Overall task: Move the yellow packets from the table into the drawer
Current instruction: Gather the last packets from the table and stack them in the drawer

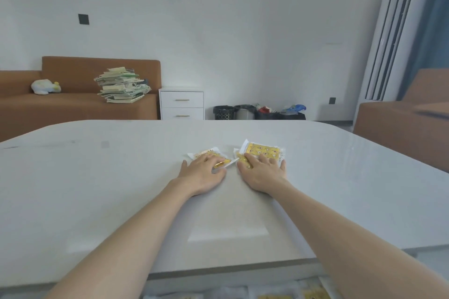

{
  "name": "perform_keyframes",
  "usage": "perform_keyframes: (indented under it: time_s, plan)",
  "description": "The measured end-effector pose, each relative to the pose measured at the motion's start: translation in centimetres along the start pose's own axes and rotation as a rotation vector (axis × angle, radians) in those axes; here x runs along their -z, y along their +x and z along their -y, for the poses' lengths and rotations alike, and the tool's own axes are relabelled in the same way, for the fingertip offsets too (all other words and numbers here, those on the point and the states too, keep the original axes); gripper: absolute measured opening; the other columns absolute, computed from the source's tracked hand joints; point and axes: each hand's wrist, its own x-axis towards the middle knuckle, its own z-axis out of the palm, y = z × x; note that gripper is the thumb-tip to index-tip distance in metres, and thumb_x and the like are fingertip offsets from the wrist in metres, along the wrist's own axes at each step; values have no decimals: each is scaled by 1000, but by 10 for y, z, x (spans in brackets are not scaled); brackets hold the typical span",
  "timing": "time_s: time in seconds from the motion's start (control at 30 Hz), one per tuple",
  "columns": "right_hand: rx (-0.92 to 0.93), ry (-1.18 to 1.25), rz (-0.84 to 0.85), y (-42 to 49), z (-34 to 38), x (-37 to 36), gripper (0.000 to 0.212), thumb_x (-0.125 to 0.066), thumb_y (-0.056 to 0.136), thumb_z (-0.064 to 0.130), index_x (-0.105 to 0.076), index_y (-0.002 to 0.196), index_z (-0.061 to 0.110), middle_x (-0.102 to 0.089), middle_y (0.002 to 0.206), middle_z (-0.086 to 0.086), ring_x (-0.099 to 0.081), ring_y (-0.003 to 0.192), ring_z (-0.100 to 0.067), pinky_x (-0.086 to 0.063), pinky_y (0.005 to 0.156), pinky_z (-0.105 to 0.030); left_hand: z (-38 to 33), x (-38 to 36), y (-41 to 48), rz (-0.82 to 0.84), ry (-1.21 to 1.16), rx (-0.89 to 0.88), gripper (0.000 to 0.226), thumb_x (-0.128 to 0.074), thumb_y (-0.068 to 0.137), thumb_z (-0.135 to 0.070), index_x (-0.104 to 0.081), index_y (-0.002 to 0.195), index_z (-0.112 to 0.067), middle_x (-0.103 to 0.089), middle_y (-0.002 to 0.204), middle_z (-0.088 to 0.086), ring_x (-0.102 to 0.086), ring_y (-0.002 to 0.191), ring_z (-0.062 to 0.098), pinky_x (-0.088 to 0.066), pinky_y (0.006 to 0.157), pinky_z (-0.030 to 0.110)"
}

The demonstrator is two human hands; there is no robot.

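Several yellow packets lie in two small groups in the middle of the white table (97, 189). My left hand (201, 175) lies on the left group (205, 153), and one yellow packet (222, 164) sits pinched between its thumb and fingers. My right hand (263, 173) rests spread and flat on the right group, whose largest patterned packet (263, 149) shows beyond the fingertips. Below the table's near edge the open drawer (243, 295) shows more yellow packets (313, 292) inside, mostly cut off by the frame.
Beyond the table stand a brown sofa (73, 104) with a stack of papers (121, 86), a white two-drawer cabinet (182, 104) and dark bins (257, 111) against the wall. A brown seat (401, 124) is at the right, beside a tall air conditioner (388, 39).
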Motion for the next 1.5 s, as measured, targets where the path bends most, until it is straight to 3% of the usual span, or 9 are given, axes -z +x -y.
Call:
perform_keyframes:
  time_s: [0.5, 0.67, 0.77, 0.9, 1.0, 1.13, 1.27, 1.33, 1.5]
  plan:
    - [171, 113, 107, -143, 20, 24, 53, -28, 92, 59, -27, 143, 45, -23, 156, 7, -13, 143, -28, -10, 115, -53, -1, 26, -154, -133, -140, 37, 20, -47, 91, -39, -48, 103, -23, -49, 125, -4, -45, 117, 20, -23, 112, 40]
    - [144, 46, 221, -159, 36, 44, 59, -21, 91, 63, -26, 146, 41, -26, 155, -1, -12, 145, -29, -7, 112, -55, 8, 30, -174, -135, -252, 55, 22, -45, 90, -49, -49, 81, -29, -52, 106, -6, -49, 103, 19, -39, 87, 32]
    - [80, 134, 118, -152, 42, 58, 51, -27, 94, 51, -39, 141, 34, -52, 137, 2, -36, 134, -23, -10, 109, -51, 11, 37, -179, -167, -413, 88, 30, -50, 92, -39, -56, 76, -14, -56, 95, 2, -51, 87, 17, -36, 69, 27]
    - [12, 384, 41, -127, 36, 60, 40, -44, 93, 29, -50, 132, 23, -50, 135, -4, -43, 126, -25, -34, 107, -43, 14, 40, -178, -266, -646, 176, 13, -59, 90, -26, -66, 85, -16, -62, 96, -5, -56, 97, 15, -38, 79, 22]
    - [-39, 487, 110, -111, 27, 59, 46, -47, 94, 21, -43, 139, 13, -46, 140, -9, -42, 129, -27, -37, 108, -38, 20, 39, -173, -412, -773, 220, 6, -62, 88, -22, -68, 88, -23, -63, 107, -5, -57, 99, 10, -42, 71, 9]
    - [-103, 490, 289, -95, 20, 50, 68, -59, 89, 26, -28, 148, 15, -31, 151, -8, -30, 138, -29, -30, 111, -38, 24, 35, -162, -483, -587, 221, 25, -65, 84, -28, -67, 109, -22, -56, 127, 1, -39, 131, 17, -31, 108, 27]
    - [-159, 219, 261, -84, 23, 49, 72, -68, 80, 44, -39, 138, 12, -38, 142, -10, -34, 132, -28, -33, 110, -40, 17, 30, -155, -265, -258, 295, 60, -57, 84, -53, -44, 137, -29, -33, 148, 15, -3, 145, 27, -5, 118, 35]
    - [-187, 152, 259, -80, 27, 52, 74, -69, 78, 48, -41, 134, 10, -44, 137, -9, -40, 129, -27, -33, 110, -38, 18, 27, -151, -194, -197, 344, 70, -50, 84, -60, -31, 145, -31, -26, 152, 16, 5, 146, 30, -6, 118, 40]
    - [-207, 235, 166, -81, 29, 52, 58, -80, 71, 35, -48, 112, 10, -56, 105, -5, -55, 106, -23, -49, 87, -30, 20, 26, -150, -244, -181, 305, 72, -53, 83, -60, -31, 145, -29, -40, 147, 6, -21, 140, 32, -20, 114, 39]
